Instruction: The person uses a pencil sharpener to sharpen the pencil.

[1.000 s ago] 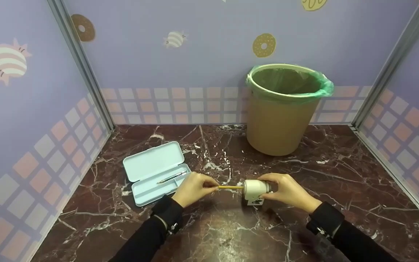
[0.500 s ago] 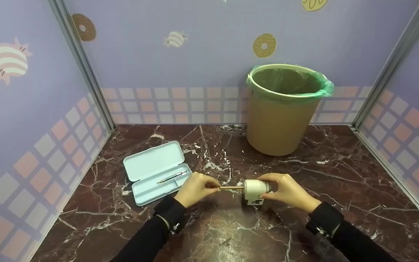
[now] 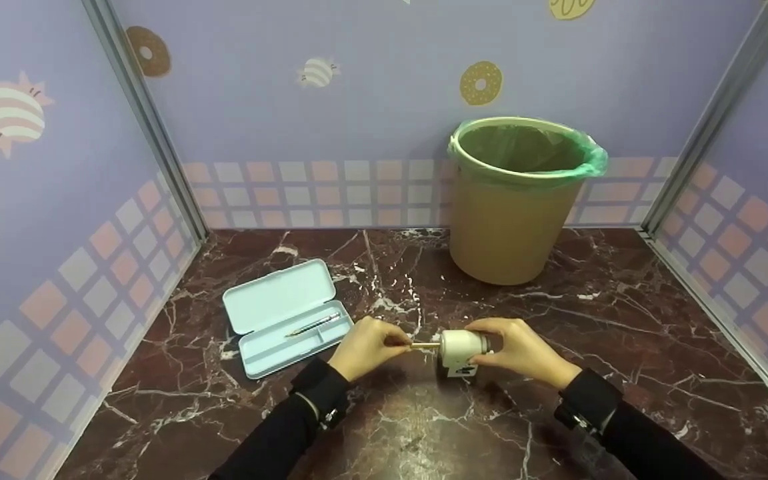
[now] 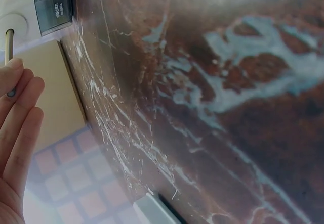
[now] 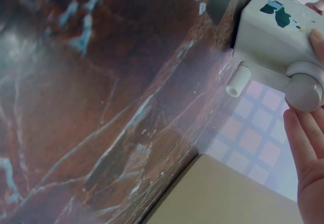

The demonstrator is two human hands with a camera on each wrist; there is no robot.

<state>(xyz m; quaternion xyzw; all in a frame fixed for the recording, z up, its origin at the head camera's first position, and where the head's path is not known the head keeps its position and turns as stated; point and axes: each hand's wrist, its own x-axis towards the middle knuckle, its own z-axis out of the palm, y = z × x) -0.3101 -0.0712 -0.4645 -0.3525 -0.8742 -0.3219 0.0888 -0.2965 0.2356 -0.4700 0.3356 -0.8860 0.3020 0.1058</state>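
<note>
My left hand pinches a yellowish pencil between thumb and fingers. The pencil's far end sits in the round front hole of a white crank pencil sharpener. In the left wrist view, a dark see-through shavings drawer shows below that hole. My right hand grips the sharpener's body from the right, thumb on the near side and fingers on the far side. The crank handle on the sharpener's back hangs free of the fingers in the right wrist view. The pencil's tip is hidden inside the sharpener.
To the left lies an open light-blue pencil case with another pencil in its tray. A tan waste bin with a green liner stands at the back right. Patterned panels enclose the dark marbled table.
My left hand has moved right, closer to the sharpener, and less of the pencil shows between them. My right hand keeps its grip on the sharpener, which sits slightly further left in view.
</note>
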